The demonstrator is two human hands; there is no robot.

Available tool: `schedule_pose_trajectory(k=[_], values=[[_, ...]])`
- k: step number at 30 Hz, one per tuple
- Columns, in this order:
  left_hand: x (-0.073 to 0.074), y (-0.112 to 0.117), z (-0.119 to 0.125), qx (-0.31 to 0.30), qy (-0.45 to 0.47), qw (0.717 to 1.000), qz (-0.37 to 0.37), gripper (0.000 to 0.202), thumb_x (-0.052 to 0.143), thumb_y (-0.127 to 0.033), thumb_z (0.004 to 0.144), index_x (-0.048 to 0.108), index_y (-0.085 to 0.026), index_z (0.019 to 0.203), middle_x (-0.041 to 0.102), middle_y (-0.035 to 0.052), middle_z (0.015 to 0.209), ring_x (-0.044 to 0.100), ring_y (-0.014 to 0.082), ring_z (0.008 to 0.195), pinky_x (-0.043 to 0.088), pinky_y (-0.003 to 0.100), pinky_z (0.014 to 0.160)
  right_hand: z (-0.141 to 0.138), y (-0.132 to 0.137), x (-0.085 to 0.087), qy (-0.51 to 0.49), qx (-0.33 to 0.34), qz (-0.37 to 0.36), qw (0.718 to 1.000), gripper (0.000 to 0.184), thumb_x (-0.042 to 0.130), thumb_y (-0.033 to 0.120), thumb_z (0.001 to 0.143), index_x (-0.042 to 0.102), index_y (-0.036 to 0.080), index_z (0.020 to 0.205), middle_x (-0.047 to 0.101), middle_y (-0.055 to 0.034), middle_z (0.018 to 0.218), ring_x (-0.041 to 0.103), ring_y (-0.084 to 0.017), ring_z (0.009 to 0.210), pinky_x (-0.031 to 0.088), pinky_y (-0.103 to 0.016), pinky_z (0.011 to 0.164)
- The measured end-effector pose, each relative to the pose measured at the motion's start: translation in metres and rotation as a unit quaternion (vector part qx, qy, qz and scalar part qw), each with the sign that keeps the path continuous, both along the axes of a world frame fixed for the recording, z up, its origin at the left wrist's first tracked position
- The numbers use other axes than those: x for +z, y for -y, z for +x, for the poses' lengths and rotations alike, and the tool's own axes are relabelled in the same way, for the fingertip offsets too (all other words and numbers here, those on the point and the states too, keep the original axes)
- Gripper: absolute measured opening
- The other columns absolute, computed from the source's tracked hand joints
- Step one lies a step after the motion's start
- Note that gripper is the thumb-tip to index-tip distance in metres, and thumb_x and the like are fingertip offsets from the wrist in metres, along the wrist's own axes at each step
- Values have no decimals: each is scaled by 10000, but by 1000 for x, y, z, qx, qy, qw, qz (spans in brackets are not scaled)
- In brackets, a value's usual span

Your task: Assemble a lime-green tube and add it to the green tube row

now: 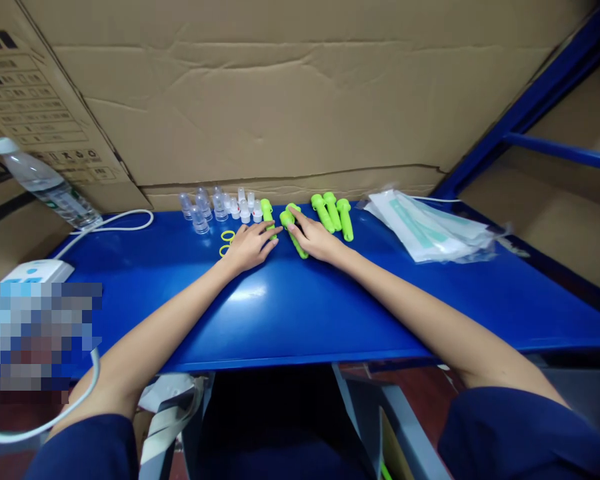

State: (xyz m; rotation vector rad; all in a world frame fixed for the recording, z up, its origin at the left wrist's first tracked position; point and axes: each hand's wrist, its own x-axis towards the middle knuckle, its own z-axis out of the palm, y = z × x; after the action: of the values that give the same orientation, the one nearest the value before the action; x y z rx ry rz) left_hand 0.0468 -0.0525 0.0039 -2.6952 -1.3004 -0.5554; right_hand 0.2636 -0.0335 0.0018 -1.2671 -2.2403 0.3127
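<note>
My left hand (253,248) rests on the blue table with its fingers spread. Its fingertips lie over the lower part of a bright green torch-shaped tube (267,209). My right hand (317,239) is closed around the upper part of a second green torch-shaped tube (300,248), thumb and fingers near its wide head. Another green head shows just behind, partly covered by my fingers. Two yellow rings (227,236) lie beside my left hand, one partly hidden. Clear plastic domed pieces (200,220) and small white-based pieces (245,212) stand behind it.
Several green tubes (333,212) lie right of my right hand. Farther right are plastic-wrapped white packets (425,227). A water bottle (50,187), a white cable and a power strip (40,269) sit at the left. Cardboard (280,100) backs the blue table (290,320).
</note>
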Motion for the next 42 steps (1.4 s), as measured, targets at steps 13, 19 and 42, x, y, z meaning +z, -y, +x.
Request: schedule_pose_trajectory(k=[13,19,42], values=[[44,5,-20,-22,-86,995,-52,218,559,-360,970,664,-183,899,675,51,765,621,191,683,379,283,623,15,14,32,169,28,-38,985,577,708,460,868,566,137,1325,727,-229,1058,723,-463,941,538,-601,827],[52,2,-35,12,-100,982,-162,260,654,-419,881,655,-191,757,668,17,683,566,144,590,292,259,554,21,5,21,137,59,-20,989,396,699,376,884,640,223,1245,745,-150,1020,739,-360,872,569,-513,787],[57,13,-25,22,-132,976,-171,154,574,-221,786,624,-201,641,673,10,658,553,136,563,337,261,543,26,3,26,141,74,-62,985,416,705,176,847,615,184,1253,741,-141,984,722,-339,886,545,-490,826]])
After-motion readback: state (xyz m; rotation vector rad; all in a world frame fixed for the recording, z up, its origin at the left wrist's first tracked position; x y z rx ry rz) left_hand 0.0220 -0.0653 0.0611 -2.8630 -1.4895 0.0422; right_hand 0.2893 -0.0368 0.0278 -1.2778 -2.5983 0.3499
